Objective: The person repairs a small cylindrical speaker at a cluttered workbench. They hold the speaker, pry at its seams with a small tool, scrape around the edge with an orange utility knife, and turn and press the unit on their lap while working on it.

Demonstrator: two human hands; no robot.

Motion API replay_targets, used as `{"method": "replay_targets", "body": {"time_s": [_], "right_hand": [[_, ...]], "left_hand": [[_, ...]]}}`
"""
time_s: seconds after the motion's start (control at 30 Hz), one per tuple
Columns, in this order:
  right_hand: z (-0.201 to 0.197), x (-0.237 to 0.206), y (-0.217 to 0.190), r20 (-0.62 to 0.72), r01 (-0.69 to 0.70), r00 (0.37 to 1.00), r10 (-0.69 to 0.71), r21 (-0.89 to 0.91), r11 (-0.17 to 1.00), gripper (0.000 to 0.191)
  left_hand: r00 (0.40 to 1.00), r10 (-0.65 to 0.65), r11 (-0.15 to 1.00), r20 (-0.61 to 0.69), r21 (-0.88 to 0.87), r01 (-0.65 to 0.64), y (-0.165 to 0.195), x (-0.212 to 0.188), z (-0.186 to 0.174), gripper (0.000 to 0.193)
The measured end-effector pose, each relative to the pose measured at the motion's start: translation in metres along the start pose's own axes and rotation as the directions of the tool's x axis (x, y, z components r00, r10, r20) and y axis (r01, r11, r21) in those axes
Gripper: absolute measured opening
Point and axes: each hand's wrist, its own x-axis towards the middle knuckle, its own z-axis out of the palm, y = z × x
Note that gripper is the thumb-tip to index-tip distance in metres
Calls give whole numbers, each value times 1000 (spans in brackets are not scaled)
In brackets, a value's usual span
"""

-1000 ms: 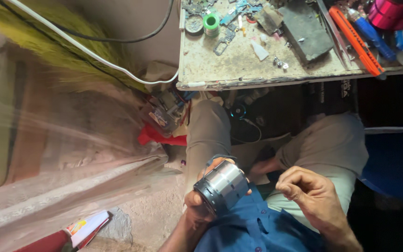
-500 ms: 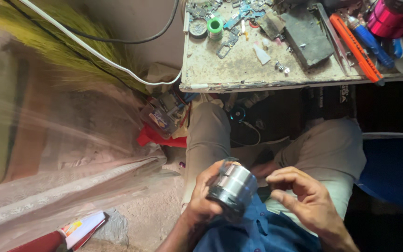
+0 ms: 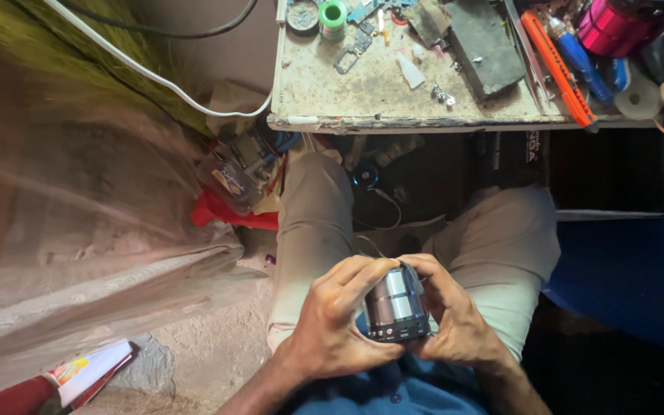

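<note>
The left hand (image 3: 332, 327) and the right hand (image 3: 455, 323) both grip a small metal cylinder (image 3: 396, 306) between them, over the lap. It looks closed; nothing is removed yet. Tools lie on the workbench (image 3: 363, 92) well beyond the hands.

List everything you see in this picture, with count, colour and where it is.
metal cylinder: one, silver and black, held over the lap
workbench: one, stained beige, top centre
tape roll: one, green, bench's far left
orange tool: one, bench's right side
pink cylinder: one, top right corner
dark block: one, grey, mid bench
white cable: one, upper left
red cloth: one, under the bench's left edge
left hand: gripping the cylinder
right hand: gripping its other side
</note>
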Motion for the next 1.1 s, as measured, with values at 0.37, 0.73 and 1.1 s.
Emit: {"method": "replay_targets", "body": {"time_s": [0.37,0.73,1.1], "right_hand": [[-10,-2,33,-21,135,991,-134,86,987,93],[-10,-13,48,-175,6,984,30,203,979,86],[-46,-57,163,56,89,981,-184,-980,176,90]], "left_hand": [[997,-14,999,73,48,11,14,6,-4,86],[997,69,998,-23,-13,-69,14,2,9,109],[996,-7,999,-92,34,10,14,-3,27,109]]}}
